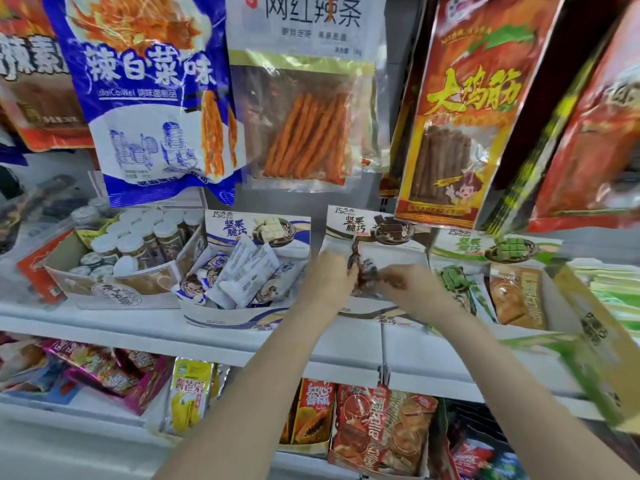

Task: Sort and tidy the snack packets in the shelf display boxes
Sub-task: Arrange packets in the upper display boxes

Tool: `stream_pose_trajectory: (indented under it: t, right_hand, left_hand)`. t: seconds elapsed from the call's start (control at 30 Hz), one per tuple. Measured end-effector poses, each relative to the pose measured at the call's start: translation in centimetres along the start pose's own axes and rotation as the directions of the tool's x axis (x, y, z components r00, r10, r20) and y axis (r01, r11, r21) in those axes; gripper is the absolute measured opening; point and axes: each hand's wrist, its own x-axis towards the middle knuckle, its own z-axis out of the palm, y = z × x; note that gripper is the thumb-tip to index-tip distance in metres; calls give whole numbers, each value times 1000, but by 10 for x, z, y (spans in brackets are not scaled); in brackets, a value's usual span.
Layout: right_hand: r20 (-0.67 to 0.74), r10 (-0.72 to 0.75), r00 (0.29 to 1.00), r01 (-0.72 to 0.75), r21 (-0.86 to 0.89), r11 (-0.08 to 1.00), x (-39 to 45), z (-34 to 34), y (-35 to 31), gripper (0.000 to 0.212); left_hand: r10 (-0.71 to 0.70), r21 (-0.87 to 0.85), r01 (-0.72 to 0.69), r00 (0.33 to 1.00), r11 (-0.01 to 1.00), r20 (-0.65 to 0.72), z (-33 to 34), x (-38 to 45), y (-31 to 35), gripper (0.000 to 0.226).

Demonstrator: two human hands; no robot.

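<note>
Both your forearms reach up from the bottom edge of the view to the middle display box point(375, 311) on the white shelf point(242, 336), the one with brown chocolate printed on its back flap. Your left hand point(327, 277) is curled with its fingers closed on the dark brown snack packets point(363, 271), one of which sticks up above your knuckles. Your right hand point(403, 284) meets it from the right, fingers bent and pinching the same cluster of packets. The packets sit over the box's interior, just behind its front wall; motion blur and your hands hide how many there are and what is printed on them. To the left, touching it, stands the blue-and-white box point(225, 317) of white packets; to the right, the green box point(498, 247), partly cut off by a blurred green carton point(595, 348). Large hanging bags point(149, 98) cover the shelf's back.
</note>
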Motion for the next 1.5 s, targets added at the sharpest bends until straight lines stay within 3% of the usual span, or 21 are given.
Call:
stream_pose_trajectory:
  t: [0.07,0.17,0.33,0.5,0.63,0.73,0.87,1.03,1.2,1.3,1.37,1.43,1.5]
  right_hand:
    - [114,37,993,-23,-124,992,0,2,3,33]
    - [106,37,994,-21,-148,989,0,-2,10,31]
    - [166,125,978,-52,-388,920,18,-12,18,41]
    - [288,98,953,10,-353,936,41,10,18,57]
    - [186,58,981,5,-321,947,45,17,25,49]
    - [76,5,997,4,-118,993,41,5,28,30]
    - [-77,55,996,-43,149,988,31,-19,32,14]
    - [-280,32,959,0,116,993,15,-40,35,11]
    - [-387,-278,879,212,-205,956,-24,-31,28,15]
    - [-303,-492,816,361,-399,843,-27,-4,26,16]
    - [-186,-427,885,353,-330,876,-21,7,22,18]
    - [-53,-270,961,264,-101,959,-15,6,21,31]
    - [-106,-206,973,205,-17,979,-11,-2,28,28]
  left_hand:
    - [44,178,-58,996,982,84,7,2,-5,37]
    - [62,325,-106,988,940,145,12,-4,-8,28]
    - [60,319,-131,973,939,223,6,-24,-2,28]
    - [-153,296,38,915,954,374,0,-5,9,29]
    - [-201,369,44,894,929,400,7,11,14,44]
    - [-224,372,83,909,924,352,13,10,13,55]
    - [-179,232,116,945,966,273,15,2,7,42]
    - [-54,267,5,983,964,175,-11,-2,19,61]
    - [-16,313,-33,988,949,151,-19,-9,17,79]
    - [11,353,-84,979,932,202,-9,-8,17,72]
    - [0,307,-94,955,947,295,2,-3,16,64]
    - [8,230,-102,927,968,376,5,0,11,68]
    - [54,171,-122,933,978,357,1,1,3,64]
